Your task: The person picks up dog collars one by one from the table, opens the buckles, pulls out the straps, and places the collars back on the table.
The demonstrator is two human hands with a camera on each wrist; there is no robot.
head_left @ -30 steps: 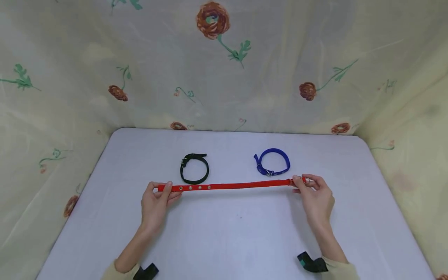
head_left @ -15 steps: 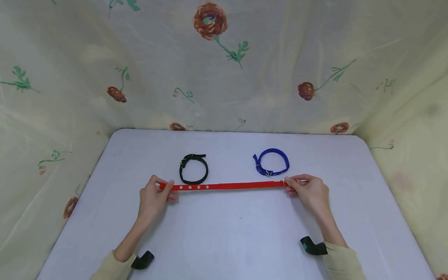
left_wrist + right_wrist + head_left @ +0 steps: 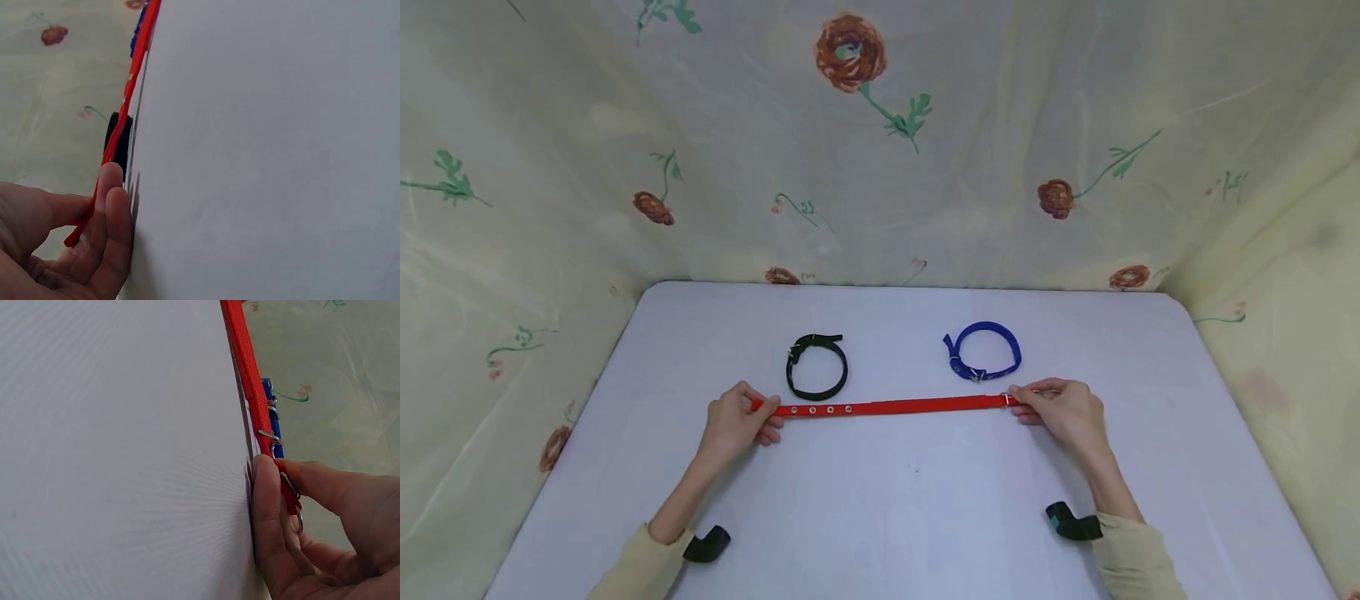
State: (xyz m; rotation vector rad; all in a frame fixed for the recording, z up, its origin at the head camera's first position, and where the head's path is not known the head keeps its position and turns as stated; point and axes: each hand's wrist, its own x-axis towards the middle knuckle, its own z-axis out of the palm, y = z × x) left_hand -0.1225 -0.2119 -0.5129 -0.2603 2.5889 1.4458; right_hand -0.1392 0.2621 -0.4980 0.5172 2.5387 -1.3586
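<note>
floral cloth (image 3: 985,167) behind white table (image 3: 895,517)

The head view looks forward and down from higher up, seeing the left hand (image 3: 733,425) and right hand (image 3: 1071,417). Each wrist view is close to its own hand, tipped sideways. Both share the red strap (image 3: 925,406).

red strap (image 3: 925,406) partly behind hands (image 3: 735,421) (image 3: 1070,415)

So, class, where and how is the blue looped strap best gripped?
Probably pinch the blue looped strap by its plain far arc, from above: it stands on edge, with its metal buckle and the straight red strap on the near side.
</note>
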